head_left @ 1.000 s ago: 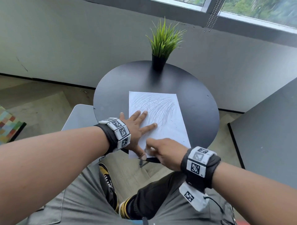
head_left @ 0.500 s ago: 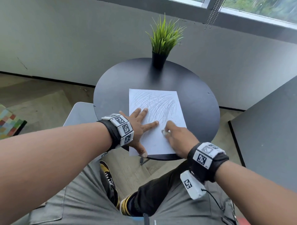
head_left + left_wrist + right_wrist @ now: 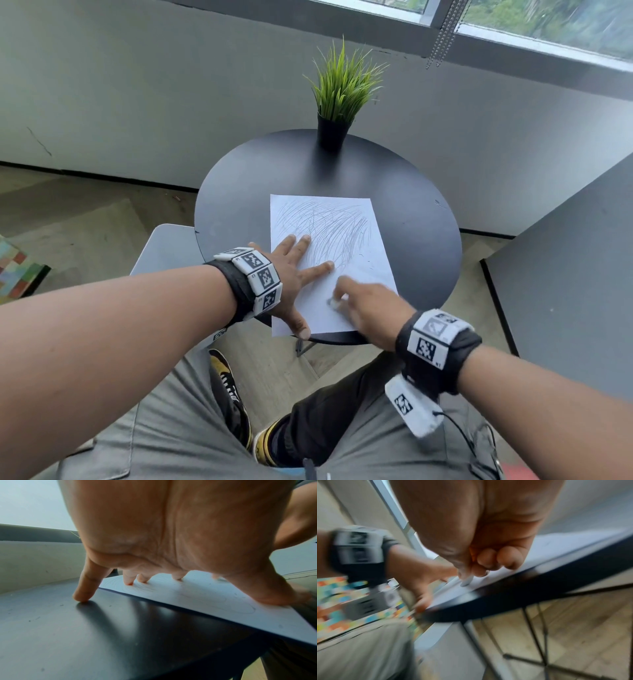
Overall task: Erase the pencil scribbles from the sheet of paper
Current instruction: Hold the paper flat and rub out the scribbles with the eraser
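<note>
A white sheet of paper with grey pencil scribbles over its far half lies on the round black table. My left hand is spread flat on the sheet's left side, its little finger on the tabletop and the others on the paper. My right hand pinches a small white eraser and presses it on the near, blank-looking part of the sheet. In the blurred right wrist view the eraser touches the paper under curled fingers.
A potted green grass plant stands at the table's far edge. A grey tabletop sits to the right and a pale chair seat to the left. My knees are below the near table edge.
My right hand with the eraser went from the sheet's near edge up towards the scribbles, then came back nearer and left. The left hand stayed pressed on the paper.
</note>
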